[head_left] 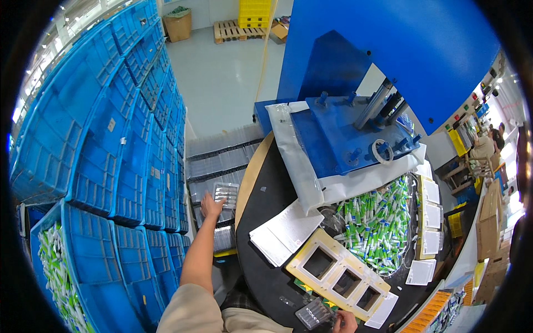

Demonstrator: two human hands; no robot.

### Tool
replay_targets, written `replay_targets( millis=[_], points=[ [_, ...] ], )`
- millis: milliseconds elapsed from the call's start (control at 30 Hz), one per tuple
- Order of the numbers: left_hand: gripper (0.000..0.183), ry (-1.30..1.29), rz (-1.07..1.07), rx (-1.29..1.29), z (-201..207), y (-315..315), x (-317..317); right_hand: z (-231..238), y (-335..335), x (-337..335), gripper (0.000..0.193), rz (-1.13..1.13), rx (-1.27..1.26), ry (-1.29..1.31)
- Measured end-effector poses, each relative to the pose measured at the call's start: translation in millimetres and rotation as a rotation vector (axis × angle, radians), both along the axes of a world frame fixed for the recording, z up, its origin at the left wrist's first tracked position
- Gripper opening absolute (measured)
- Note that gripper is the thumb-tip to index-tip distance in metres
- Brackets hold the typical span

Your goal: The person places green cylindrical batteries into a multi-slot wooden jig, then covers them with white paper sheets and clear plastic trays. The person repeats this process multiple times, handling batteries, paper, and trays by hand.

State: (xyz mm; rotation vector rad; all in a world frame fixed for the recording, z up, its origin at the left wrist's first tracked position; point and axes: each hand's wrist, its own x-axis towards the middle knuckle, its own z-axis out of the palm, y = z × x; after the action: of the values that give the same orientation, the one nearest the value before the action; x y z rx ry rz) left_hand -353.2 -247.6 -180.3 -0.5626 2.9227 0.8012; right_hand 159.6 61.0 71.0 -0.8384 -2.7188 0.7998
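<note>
My left hand [210, 206] reaches out to the left and grips the near edge of a clear plastic blister tray [226, 194], above rows of stacked clear trays [222, 161]. My right hand [345, 321] sits at the bottom edge on the round black table [266, 205], touching another clear blister tray [314, 313]. Just beyond it lies a cream frame with three square openings [338, 275]. A pile of green, white and blue tubes [377, 225] lies further right on the table.
Stacked blue crates [116, 139] wall the left side; one at the lower left holds more tubes [55, 272]. A blue press machine [361, 133] stands over the table. White paper sheets [286, 230] and cards [430, 216] lie about. A person [486, 147] sits far right.
</note>
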Motion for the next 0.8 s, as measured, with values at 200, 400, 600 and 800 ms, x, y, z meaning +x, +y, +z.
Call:
replay_targets(
  millis=[200, 400, 600, 800],
  points=[
    [0.042, 0.195, 0.098, 0.307, -8.2, -13.3, -14.5, 5.6, -5.9, -17.3, 0.027, 0.035, -0.016, -0.125],
    [0.026, 0.737, -0.193, 0.443, 194.5, -31.5, 30.2, 56.2, -20.1, -36.9, 0.035, -0.025, 0.15, 0.218],
    [0.03, -0.243, -1.387, 0.856, 299.9, 156.5, 249.5, 89.5, -69.1, 7.1, 0.039, 0.414, 0.457, -0.002],
    [0.036, -0.617, -1.476, 0.863, 266.7, 193.8, 377.8, 29.4, -81.2, 98.1, 0.039, 0.184, 0.468, 0.221]
  ],
)
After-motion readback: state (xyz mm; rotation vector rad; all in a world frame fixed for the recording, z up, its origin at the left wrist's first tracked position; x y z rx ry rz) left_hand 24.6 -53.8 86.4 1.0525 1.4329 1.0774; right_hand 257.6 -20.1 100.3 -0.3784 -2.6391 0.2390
